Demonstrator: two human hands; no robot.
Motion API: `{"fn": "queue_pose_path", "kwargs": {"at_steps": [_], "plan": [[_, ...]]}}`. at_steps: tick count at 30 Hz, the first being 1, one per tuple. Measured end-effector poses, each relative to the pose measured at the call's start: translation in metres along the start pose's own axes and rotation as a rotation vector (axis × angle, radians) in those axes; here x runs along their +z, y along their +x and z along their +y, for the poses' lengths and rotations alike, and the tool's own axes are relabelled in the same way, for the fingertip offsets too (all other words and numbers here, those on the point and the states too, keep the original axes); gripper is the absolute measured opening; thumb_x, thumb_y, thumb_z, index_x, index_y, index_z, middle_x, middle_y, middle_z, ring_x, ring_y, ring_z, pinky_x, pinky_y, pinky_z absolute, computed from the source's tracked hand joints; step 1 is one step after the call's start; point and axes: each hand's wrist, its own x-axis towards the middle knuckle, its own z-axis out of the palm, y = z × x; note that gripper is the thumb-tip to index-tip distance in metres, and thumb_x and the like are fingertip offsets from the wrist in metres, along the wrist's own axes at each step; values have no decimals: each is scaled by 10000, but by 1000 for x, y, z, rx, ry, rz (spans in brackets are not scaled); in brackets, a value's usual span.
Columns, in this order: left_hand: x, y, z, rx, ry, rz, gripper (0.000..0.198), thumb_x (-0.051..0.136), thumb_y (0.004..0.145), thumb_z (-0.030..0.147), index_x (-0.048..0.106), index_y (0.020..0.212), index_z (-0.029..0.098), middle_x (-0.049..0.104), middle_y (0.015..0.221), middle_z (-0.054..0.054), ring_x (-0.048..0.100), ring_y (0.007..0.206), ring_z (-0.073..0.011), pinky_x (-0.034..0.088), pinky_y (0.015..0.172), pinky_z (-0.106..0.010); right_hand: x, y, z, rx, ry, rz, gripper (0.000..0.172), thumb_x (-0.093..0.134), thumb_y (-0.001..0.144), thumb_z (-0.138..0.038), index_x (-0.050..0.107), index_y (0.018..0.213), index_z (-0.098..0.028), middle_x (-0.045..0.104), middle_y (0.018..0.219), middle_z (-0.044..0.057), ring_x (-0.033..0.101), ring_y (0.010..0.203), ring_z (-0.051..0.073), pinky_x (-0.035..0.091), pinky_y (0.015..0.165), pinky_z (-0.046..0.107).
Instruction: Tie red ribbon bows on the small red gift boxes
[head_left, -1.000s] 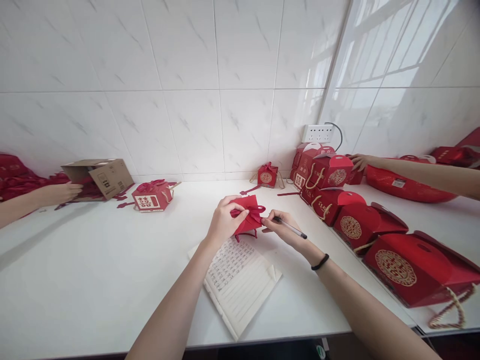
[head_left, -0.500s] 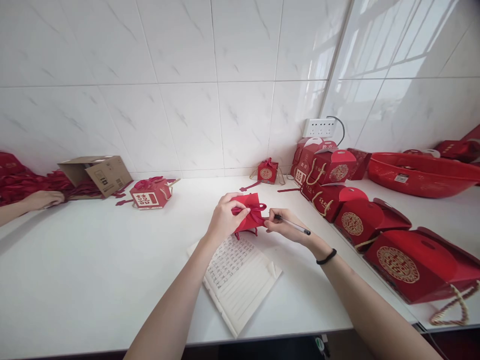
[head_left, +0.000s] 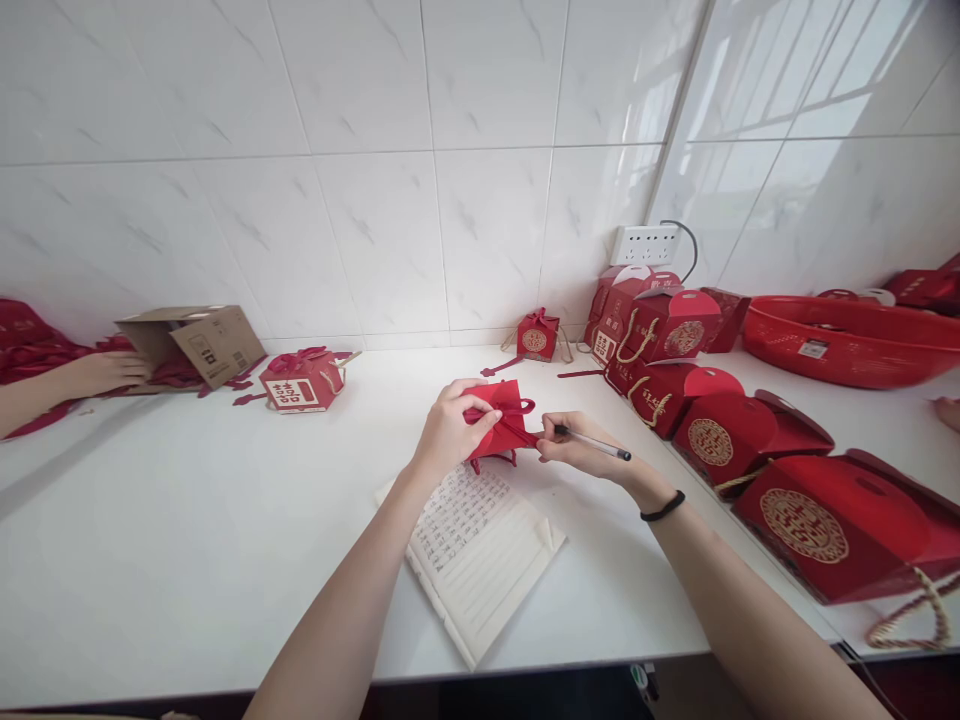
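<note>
A small red gift box with a dark red ribbon bow is above the far end of an open notebook. My left hand grips the box from the left, its thumb pressing on the ribbon's knot. On the other side my right hand pinches a ribbon end, drawn out to the right of the box. A black-capped clear pen is also tucked in that hand, pointing back toward my wrist. Handwriting fills the upper part of the notebook page.
Red gift boxes with rope handles line the right side, near a red basin. Two finished-looking small boxes stand toward the wall. A co-worker's hand is beside a cardboard box; another person's fingers show at the right edge.
My right hand has shifted slightly right, and the ribbon looks tauter. The co-worker's hand at left has moved closer to the cardboard box. Fingers have appeared at the right edge.
</note>
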Motion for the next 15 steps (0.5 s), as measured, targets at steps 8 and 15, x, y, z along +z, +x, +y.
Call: {"fn": "queue_pose_path", "kwargs": {"at_steps": [8, 15], "plan": [[-6, 3, -4, -36, -22, 5, 103, 605, 764, 216, 628, 666, 195, 611, 1098, -53, 590, 996, -192, 473, 889, -361, -9, -4, -7, 112, 29, -61, 295, 610, 641, -248, 333, 551, -196, 459, 539, -31, 596, 682, 179, 360, 513, 214], [-8, 0, -5, -44, -63, 1, 130, 532, 820, 267, 580, 724, 195, 588, 1104, -64, 541, 1086, -197, 407, 966, -377, -11, -7, -4, -12, -57, 23, 332, 587, 779, -455, 477, 630, -180, 616, 693, 38, 601, 701, 179, 431, 597, 255]]}}
